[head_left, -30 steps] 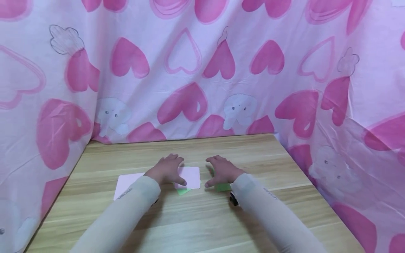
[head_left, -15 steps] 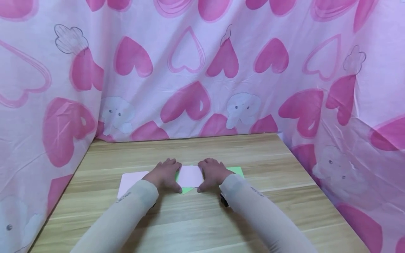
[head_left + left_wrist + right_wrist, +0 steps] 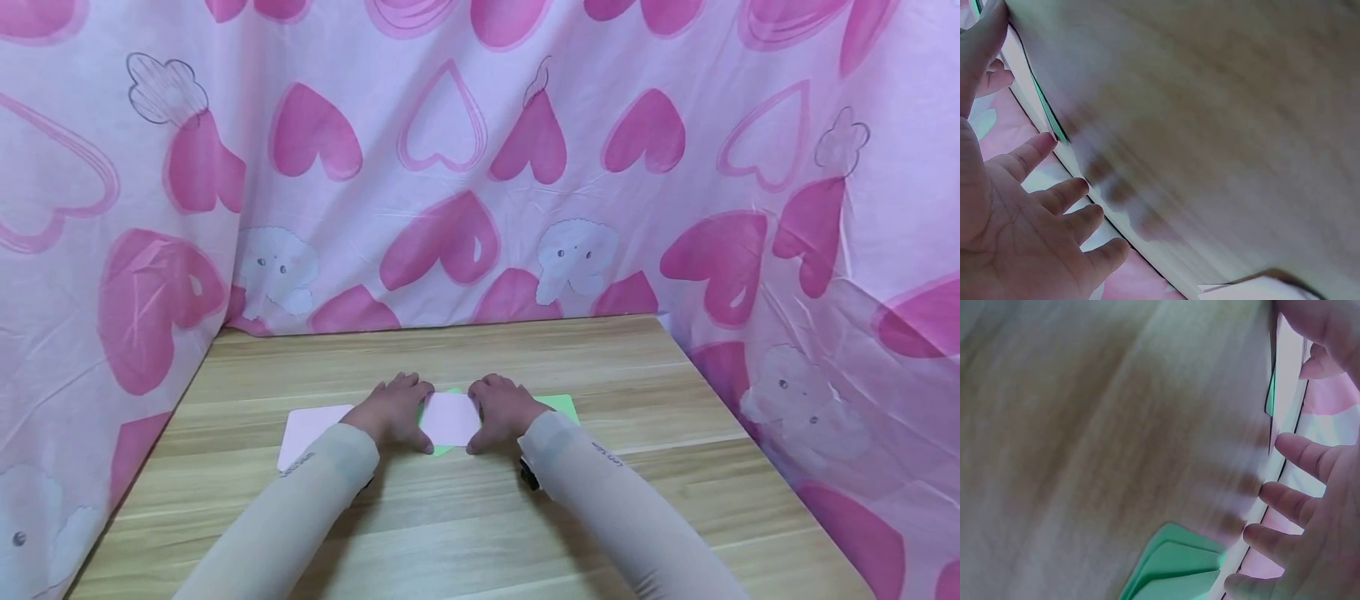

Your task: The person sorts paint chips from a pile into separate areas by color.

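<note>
A pale pink card (image 3: 450,419) lies mid-table over green cards (image 3: 442,451), whose corners peek out at an angle. At its left side is my left hand (image 3: 392,412), thumb by the near corner and index finger by the far one. My right hand (image 3: 504,410) mirrors this along the right side. In the left wrist view, the fingers of my left hand (image 3: 1029,219) are spread and fairly straight, with the index tip at the edge of a green card (image 3: 1050,119). The right wrist view shows my right hand (image 3: 1316,512) with its fingers similarly extended beside the cards.
More pink cards (image 3: 311,427) lie left, partly behind my left forearm. Under my right wrist is a loose stack of green cards (image 3: 561,407), its layers fanned in the right wrist view. A heart-patterned curtain (image 3: 435,242) borders the wooden table (image 3: 450,533).
My right hand has come left to the middle cards, and my left hand has settled at their other side. In the last half second a green corner has appeared at the far edge.
</note>
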{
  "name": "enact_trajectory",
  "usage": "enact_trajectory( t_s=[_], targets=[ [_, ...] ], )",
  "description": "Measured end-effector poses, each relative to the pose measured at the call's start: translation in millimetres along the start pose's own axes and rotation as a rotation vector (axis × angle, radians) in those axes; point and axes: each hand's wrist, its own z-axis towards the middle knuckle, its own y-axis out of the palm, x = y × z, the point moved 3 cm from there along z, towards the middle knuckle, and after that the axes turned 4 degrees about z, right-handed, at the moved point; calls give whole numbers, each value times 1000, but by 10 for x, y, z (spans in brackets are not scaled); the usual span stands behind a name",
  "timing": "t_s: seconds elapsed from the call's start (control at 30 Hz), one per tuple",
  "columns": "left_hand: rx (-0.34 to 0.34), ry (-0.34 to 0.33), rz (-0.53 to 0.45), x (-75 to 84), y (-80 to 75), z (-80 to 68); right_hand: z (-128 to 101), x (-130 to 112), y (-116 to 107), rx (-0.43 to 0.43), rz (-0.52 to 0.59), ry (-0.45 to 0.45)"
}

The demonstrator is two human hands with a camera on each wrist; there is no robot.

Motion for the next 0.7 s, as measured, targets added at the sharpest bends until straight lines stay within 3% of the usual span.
enact_trajectory(
  t_s=[0.43, 0.7],
  targets=[
    [13, 14, 16, -15, 29, 25, 49, 33, 47, -12, -13, -1],
    [17, 31, 56, 1, 41, 1, 42, 6, 38, 18, -58, -54]
  ],
)
